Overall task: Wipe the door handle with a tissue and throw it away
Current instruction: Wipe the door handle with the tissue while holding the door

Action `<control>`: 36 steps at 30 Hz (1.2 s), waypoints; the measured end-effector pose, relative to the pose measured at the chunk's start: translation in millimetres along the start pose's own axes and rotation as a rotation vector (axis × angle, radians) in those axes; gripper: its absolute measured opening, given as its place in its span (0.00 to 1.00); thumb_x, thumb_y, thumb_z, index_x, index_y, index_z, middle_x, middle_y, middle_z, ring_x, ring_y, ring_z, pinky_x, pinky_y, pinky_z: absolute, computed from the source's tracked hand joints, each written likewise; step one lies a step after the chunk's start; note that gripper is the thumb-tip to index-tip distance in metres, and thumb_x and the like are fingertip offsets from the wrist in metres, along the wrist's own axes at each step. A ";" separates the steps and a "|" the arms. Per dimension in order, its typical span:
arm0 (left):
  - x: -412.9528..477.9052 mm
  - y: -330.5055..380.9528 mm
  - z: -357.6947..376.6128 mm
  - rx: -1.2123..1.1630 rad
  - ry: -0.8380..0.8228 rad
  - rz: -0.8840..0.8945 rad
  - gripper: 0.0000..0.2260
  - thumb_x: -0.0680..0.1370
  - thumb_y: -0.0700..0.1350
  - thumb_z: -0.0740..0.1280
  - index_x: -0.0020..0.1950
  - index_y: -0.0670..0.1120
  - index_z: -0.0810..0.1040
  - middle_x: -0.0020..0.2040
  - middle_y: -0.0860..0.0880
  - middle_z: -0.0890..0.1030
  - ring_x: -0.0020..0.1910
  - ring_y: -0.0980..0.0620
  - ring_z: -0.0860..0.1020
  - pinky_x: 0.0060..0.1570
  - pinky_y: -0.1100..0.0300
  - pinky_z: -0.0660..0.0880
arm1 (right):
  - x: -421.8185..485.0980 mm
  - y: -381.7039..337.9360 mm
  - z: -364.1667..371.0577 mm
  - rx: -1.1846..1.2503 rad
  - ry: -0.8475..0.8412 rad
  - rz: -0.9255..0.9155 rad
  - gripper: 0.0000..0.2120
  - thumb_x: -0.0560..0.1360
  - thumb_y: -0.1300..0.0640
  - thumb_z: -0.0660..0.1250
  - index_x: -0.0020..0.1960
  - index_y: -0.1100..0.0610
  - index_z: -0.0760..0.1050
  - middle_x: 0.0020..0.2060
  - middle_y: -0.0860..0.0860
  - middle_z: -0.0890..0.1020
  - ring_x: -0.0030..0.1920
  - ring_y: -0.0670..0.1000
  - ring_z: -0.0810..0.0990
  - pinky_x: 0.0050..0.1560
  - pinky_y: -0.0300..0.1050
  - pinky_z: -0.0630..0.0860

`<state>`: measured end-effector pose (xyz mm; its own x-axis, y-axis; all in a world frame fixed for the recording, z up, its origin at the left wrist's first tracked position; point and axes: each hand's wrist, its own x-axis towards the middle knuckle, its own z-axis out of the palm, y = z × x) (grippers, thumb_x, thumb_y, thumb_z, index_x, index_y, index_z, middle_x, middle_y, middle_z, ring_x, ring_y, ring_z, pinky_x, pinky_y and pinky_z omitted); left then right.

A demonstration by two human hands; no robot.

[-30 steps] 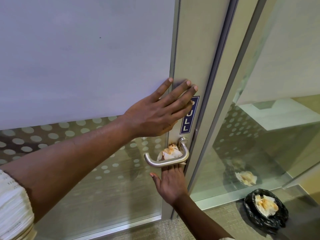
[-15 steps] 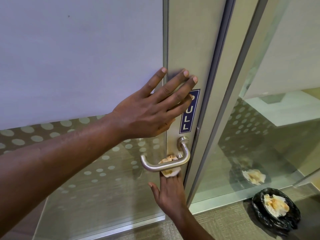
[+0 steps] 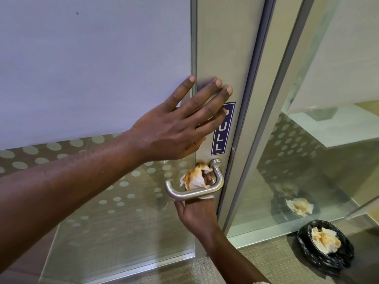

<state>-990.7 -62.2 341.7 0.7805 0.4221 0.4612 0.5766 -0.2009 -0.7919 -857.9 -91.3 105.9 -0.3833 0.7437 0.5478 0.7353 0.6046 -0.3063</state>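
A brushed-metal lever door handle (image 3: 190, 192) sticks out from the door's metal stile. My right hand (image 3: 198, 214) reaches up from below and holds a crumpled white tissue (image 3: 194, 177) with brown stains behind the lever, against its back side; its fingers are mostly hidden by the lever and tissue. My left hand (image 3: 178, 128) lies flat on the door above the handle, fingers straight and spread, partly covering a blue PULL sign (image 3: 222, 130).
A small bin with a black bag (image 3: 326, 245) stands on the carpet at the lower right, with several stained tissues in it. A glass side panel (image 3: 307, 140) to the right reflects the bin. The door's lower glass is dotted.
My right hand has pushed the tissue higher behind the lever, up from under it. My left hand stays pressed flat on the door.
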 end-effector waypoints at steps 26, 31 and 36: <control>0.6 -0.6 -2.7 -0.025 -0.015 0.000 0.23 0.87 0.50 0.54 0.79 0.40 0.66 0.82 0.36 0.59 0.81 0.35 0.58 0.78 0.35 0.50 | -30.0 47.0 -54.7 0.382 -0.261 0.402 0.08 0.74 0.57 0.63 0.49 0.49 0.79 0.43 0.48 0.79 0.41 0.48 0.79 0.39 0.40 0.74; 0.0 0.0 -3.1 -0.028 -0.014 -0.008 0.23 0.87 0.50 0.53 0.79 0.41 0.66 0.82 0.36 0.59 0.82 0.35 0.58 0.78 0.35 0.50 | -11.9 3.2 -51.9 0.826 0.293 0.730 0.10 0.77 0.64 0.69 0.51 0.50 0.77 0.40 0.46 0.84 0.39 0.39 0.81 0.41 0.33 0.75; 0.1 -0.2 -2.7 -0.037 -0.015 -0.005 0.22 0.87 0.50 0.53 0.79 0.41 0.66 0.82 0.36 0.59 0.81 0.35 0.58 0.78 0.36 0.49 | -38.6 -12.9 -20.2 0.477 0.263 0.349 0.19 0.80 0.63 0.66 0.70 0.58 0.74 0.66 0.53 0.78 0.70 0.48 0.74 0.69 0.44 0.71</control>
<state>-990.1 -64.5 343.0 0.7743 0.4362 0.4585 0.5889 -0.2315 -0.7744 -841.3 -133.6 104.5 0.0280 0.8611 0.5076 0.4393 0.4455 -0.7801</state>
